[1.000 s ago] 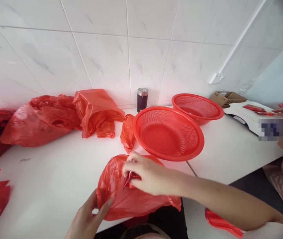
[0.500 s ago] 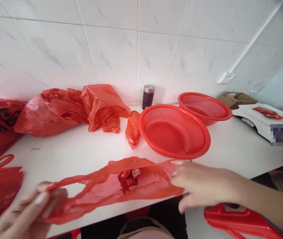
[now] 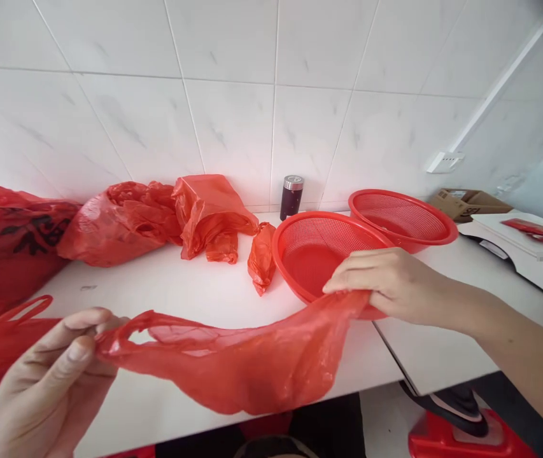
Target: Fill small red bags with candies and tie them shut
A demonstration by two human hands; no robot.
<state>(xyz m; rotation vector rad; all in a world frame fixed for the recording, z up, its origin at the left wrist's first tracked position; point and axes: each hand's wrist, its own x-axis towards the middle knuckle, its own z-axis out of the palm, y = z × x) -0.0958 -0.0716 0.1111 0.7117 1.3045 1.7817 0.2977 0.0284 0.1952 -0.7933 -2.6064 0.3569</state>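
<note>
Stretching a red plastic bag (image 3: pixel 256 369) between left hand (image 3: pixel 56 375) and right hand (image 3: pixel 395 286) over the front of the white table (image 3: pixel 209 306)
Pinching handle loop (image 3: pixel 132 356) between left thumb and fingers, gripping the other end in bent right fingers, back of hand up, forearm (image 3: pixel 495 318) slanting from the right; sagging lengthwise left to right, rising rightward, with loop pointing left

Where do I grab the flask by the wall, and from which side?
Probably around the dark body of the flask, below its silver lid, from above left. Upright and cylindrical, it suits a wraparound hold; the wall is close behind and the nearer basket sits front right.
</note>
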